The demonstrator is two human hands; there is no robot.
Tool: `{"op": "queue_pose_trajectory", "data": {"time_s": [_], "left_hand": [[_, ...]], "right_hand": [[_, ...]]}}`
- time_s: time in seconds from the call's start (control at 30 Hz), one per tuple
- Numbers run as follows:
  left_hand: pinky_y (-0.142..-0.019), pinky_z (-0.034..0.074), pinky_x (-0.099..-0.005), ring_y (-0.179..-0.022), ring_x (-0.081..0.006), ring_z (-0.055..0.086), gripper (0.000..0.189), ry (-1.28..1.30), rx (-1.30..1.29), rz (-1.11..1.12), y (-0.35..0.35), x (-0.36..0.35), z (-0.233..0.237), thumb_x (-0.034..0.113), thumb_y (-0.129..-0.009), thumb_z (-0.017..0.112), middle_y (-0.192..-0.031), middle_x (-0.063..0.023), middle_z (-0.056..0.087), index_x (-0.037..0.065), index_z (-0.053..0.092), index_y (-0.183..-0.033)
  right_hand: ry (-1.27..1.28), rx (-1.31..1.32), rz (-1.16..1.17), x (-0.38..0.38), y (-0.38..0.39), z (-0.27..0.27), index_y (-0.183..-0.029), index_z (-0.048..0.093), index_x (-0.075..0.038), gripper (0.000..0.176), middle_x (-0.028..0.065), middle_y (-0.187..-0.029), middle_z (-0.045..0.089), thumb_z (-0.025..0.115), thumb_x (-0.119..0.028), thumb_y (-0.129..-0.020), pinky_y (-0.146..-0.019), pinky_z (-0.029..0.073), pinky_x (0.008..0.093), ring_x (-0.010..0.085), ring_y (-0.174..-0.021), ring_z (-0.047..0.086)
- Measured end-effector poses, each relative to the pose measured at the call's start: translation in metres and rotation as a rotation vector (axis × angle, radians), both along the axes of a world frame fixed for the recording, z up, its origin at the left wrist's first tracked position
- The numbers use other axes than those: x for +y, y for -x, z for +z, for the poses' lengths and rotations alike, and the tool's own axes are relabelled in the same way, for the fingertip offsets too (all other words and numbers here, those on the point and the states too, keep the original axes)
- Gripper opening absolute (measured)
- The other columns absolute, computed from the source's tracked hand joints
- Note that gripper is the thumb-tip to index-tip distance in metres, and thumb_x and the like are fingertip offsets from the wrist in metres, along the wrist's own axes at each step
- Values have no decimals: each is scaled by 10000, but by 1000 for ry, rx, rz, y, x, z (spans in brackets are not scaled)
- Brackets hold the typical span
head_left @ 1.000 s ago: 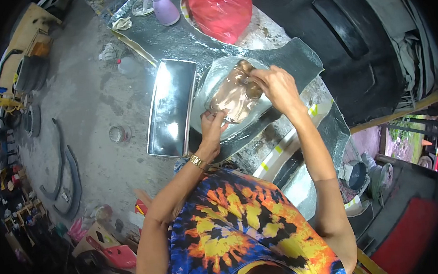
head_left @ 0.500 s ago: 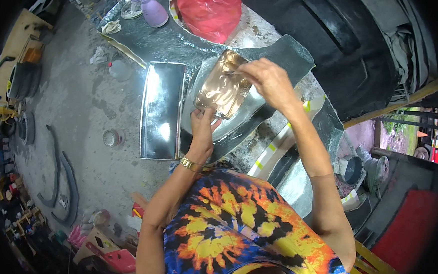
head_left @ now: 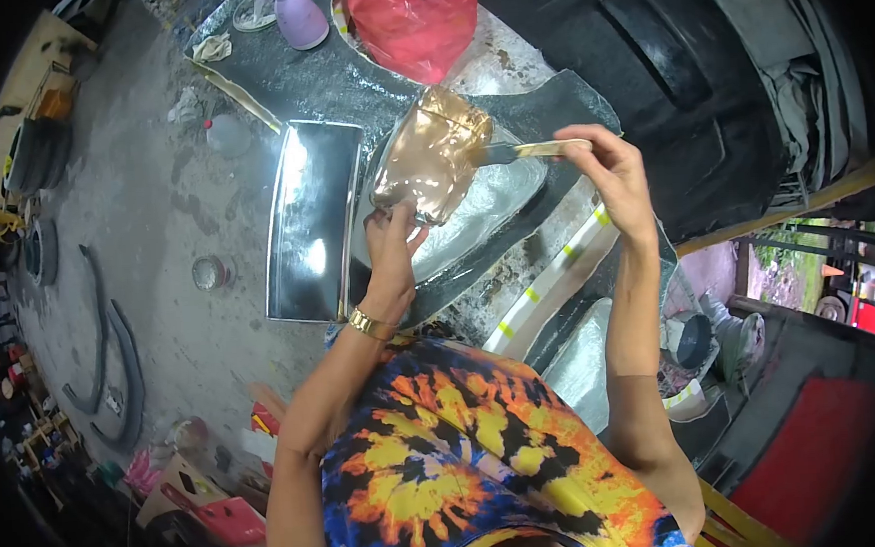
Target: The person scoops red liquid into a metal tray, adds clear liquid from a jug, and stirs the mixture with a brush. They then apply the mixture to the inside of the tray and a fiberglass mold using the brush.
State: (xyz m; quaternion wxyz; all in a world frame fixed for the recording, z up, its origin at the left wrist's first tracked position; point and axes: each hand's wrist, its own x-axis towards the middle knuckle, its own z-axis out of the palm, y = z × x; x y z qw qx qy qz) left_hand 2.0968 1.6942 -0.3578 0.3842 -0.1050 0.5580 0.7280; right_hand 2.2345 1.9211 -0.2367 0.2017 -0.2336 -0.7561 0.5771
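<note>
My left hand pinches the lower edge of a shiny gold-brown sheet-like piece, which is tilted over a pale glossy oval area of the dark moulded surface. My right hand is closed on the light handle of a flat brush. The brush's dark end touches or nearly touches the right edge of the gold-brown piece. A glossy black curved panel lies to the left of my left hand.
A purple bottle and a red plastic bag stand beyond the work. A large black panel is at the right. On the floor to the left are a clear container and curved grey strips.
My right hand has moved right, away from the gold-brown piece, and the brush now shows clearly. The piece has shifted slightly left and changed its tilt, with my left hand still on it.
</note>
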Motion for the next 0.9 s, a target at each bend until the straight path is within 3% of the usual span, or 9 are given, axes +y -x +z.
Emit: {"op": "queue_pose_trajectory", "data": {"time_s": [0.1,0.43,0.53,0.57,0.67,0.77,0.8,0.9], "left_hand": [[-832,517,-333,-893,-137,550,337,-1,23,-13,2,1,3,259,-898,636,-1055,-32,541,42,493,-1112],[-785,512,-312,-825,-105,527,366,27,29,-61,3,2,6,281,-859,677,-984,-30,554,43,523,-1091],[-774,519,-311,-801,-100,516,361,28,6,-49,4,1,7,291,-853,685,-938,-23,525,52,521,-1067],[-775,521,-313,-799,-101,516,357,26,-8,-40,4,1,7,293,-853,686,-926,-19,516,55,520,-1061],[-772,527,-308,-801,-108,532,344,6,-11,-37,3,-1,-1,302,-859,682,-894,-12,493,59,516,-1037],[-766,529,-295,-785,-109,551,336,-9,-18,-47,5,-2,1,311,-866,678,-888,-9,497,58,517,-1017],[-767,529,-293,-778,-109,552,325,-11,-20,-49,5,-2,2,311,-869,675,-879,-5,502,59,525,-1010],[-770,529,-291,-756,-112,560,295,-14,-29,-52,6,-2,1,315,-878,665,-846,3,520,66,549,-986]], "right_hand": [[-30,-43,-49,5,-17,2,-1053,663,9,187,32,-878,666,605,-126,-938,-778,466,224,84,-859,614],[-13,-116,-130,15,-27,-12,-1049,673,-35,177,-2,-788,677,610,-147,-928,-558,335,183,10,-632,435],[-16,-94,-160,20,-35,-17,-1046,674,-38,171,-10,-807,678,609,-144,-929,-548,318,173,-4,-627,421],[-11,-149,-152,22,-37,-19,-1021,678,-26,154,17,-830,679,603,-122,-926,-578,373,203,36,-656,482],[-368,-289,25,8,-22,-32,-1012,672,-13,154,91,-883,688,602,-105,-910,-657,465,293,163,-732,603],[-593,-395,409,-5,0,-46,-951,661,-13,129,171,-945,666,594,-85,-868,-794,491,419,361,-919,618],[-625,-442,542,-9,6,-43,-933,651,-14,118,159,-931,660,589,-88,-865,-791,490,419,356,-912,617],[-568,-502,653,-13,16,-36,-952,650,-11,139,151,-929,653,586,-110,-878,-794,493,413,346,-903,620]]}}
